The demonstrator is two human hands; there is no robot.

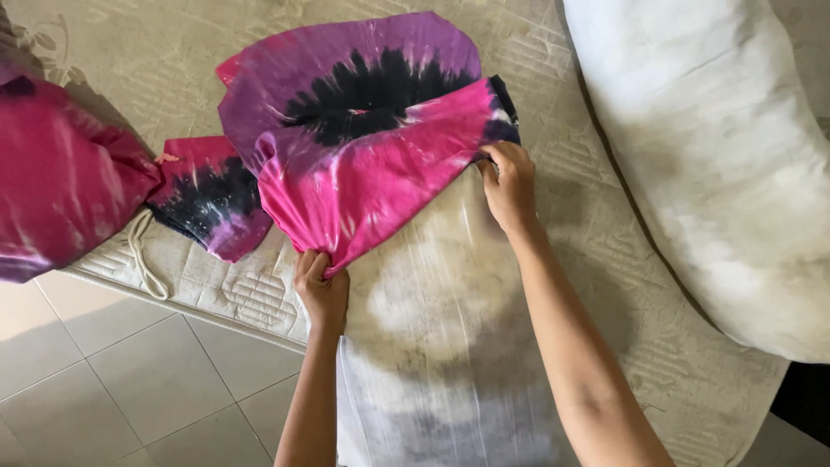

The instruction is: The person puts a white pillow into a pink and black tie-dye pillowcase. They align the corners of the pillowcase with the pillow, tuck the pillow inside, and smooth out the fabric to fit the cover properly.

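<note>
Stained white pillow (441, 346), pink-purple-black tie-dye cover (363, 147) half on, left hand (322, 290) and right hand (508, 186) fingers gripping its hem

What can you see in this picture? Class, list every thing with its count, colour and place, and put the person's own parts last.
pillowcase: one, pink, purple and black tie-dye, pulled partway over the pillow at centre
pillow: one, stained off-white, lower centre, its top end inside the pillowcase
covered pillow: one, pink tie-dye, left edge
folded cloth: one, pink and black tie-dye, left of centre
cord: one, white, at mattress edge
bolster: one, white, right
mattress: one, beige, quilted, beneath everything
floor: light tiles, lower left
left hand: gripping pillowcase's lower edge
right hand: gripping pillowcase's right edge
</note>
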